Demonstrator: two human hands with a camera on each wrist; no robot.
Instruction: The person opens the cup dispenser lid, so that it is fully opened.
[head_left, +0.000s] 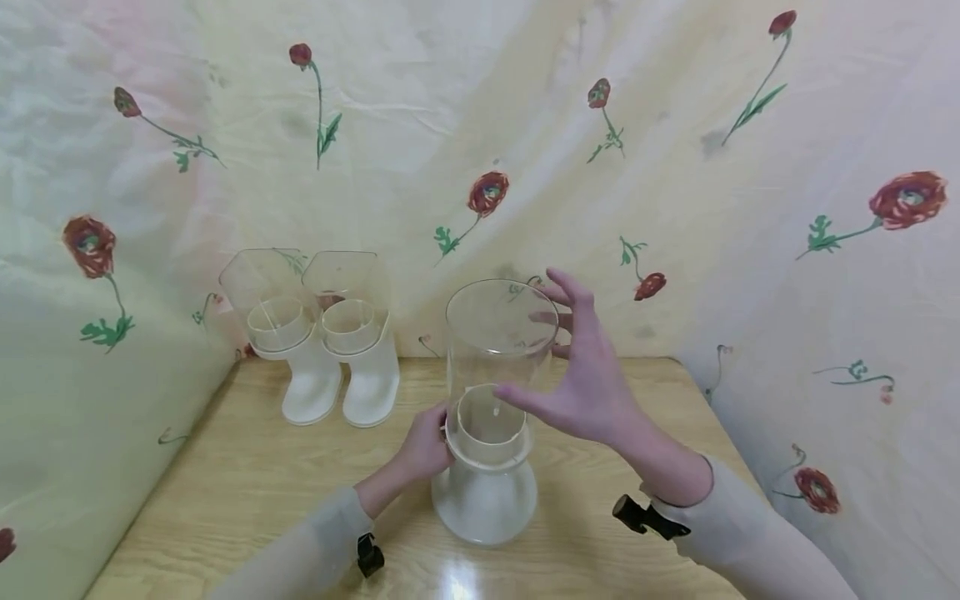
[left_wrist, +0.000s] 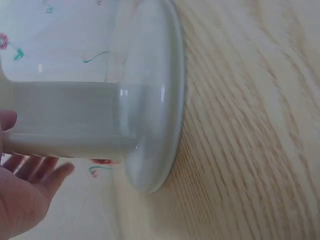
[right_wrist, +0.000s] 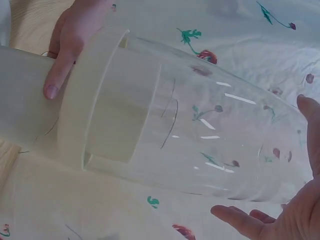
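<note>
Your left hand [head_left: 426, 446] grips the white collar of the dispenser [head_left: 487, 417] at lower centre on the bench [head_left: 225, 483]. Your right hand [head_left: 585, 375], fingers spread, appears clear of the transparent cylinder [head_left: 501, 333]. If seated loosely, the cylinder may tip.

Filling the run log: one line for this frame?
left hand grips white base collar | right hand open beside clear container, not gripping | two more dispensers behind, untouched

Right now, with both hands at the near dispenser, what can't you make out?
- Left hand: its fingertips are behind the white base in the head view.
- Clear tube: whether the right hand touches it is unclear.
- Two far dispensers: absent from both wrist views.
- Tube's top rim: cut off in right wrist view.
</note>
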